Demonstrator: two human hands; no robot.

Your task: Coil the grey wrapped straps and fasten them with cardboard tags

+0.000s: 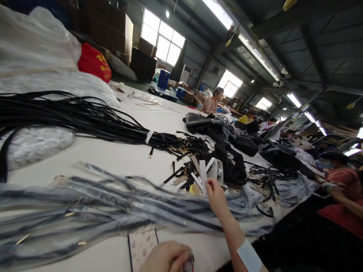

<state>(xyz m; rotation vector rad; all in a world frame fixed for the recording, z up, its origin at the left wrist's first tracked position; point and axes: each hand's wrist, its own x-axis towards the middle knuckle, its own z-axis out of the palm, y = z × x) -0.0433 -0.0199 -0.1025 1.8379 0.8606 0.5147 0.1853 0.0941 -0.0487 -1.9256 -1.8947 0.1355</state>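
Right hand point(217, 197): grip closed, thumb and fingers pinching the lower end of a white strip point(203, 173), which stands nearly upright above the table point(113, 153). Left hand point(168, 257): grip curled round a small, blurred object point(188, 265) at the lower edge. Plastic-wrapped straps point(136, 200) lie across the table; a bundle of black straps point(85, 119) lies behind.

Head camera: we're up at the wearer's head, facing forward and down across the white table point(119, 155)
Left hand point(167, 257), right hand point(217, 196): near us, in the lower half
Windows point(163, 37): far off, sloping; we're tilted here!
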